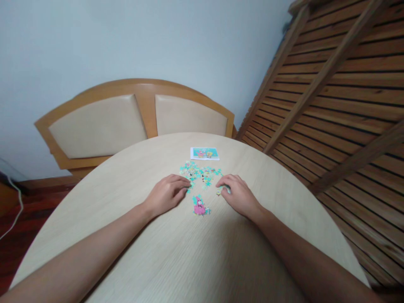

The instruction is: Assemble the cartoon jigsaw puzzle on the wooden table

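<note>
My left hand (pixel 168 195) rests on the table at the left edge of a pile of loose jigsaw puzzle pieces (pixel 191 170). Its fingers and thumb are apart, with small teal pieces at the fingertips. Opposite it, my right hand (pixel 238 194) curves with a gap between forefinger and thumb. A small yellow puzzle piece (pixel 218 192) lies by that thumb. Between the hands and closer to me is a joined puzzle section (pixel 199 206) showing a pink cartoon starfish, with some teal at its upper left.
A picture card (pixel 205 153) with pink and yellow cartoon figures lies beyond the pile on the round wooden table (pixel 151 261). Behind the table stands a wooden headboard (pixel 148 90) with beige panels. Slatted wooden boards (pixel 331 101) lean at the right. A white cable (pixel 19 198) hangs at left.
</note>
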`<state>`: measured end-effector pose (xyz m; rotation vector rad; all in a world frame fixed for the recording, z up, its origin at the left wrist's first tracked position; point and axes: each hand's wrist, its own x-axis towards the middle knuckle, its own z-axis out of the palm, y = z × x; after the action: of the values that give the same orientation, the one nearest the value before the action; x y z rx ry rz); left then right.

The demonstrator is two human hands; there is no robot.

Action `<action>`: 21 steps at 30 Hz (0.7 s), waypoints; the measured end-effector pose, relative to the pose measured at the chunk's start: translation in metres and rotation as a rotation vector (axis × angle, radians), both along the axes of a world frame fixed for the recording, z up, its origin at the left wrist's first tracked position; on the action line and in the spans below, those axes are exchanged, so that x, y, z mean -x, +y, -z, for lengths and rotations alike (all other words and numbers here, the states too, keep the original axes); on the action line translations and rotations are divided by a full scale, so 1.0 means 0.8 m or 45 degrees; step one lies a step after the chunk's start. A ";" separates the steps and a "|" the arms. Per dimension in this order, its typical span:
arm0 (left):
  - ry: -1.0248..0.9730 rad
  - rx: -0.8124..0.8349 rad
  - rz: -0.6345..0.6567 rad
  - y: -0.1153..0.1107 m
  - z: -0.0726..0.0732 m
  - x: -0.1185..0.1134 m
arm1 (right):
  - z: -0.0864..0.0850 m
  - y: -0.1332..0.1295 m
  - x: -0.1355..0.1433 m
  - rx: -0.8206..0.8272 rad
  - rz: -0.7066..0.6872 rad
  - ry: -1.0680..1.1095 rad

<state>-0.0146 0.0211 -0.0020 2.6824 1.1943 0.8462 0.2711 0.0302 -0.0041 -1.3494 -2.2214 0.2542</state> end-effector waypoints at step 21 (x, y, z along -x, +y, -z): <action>0.152 -0.022 0.119 -0.004 0.000 -0.008 | -0.001 -0.020 0.020 0.100 -0.235 -0.203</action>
<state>-0.0085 0.0175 -0.0021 2.8135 1.0778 0.6960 0.2552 0.0141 -0.0031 -1.2437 -2.4972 0.3127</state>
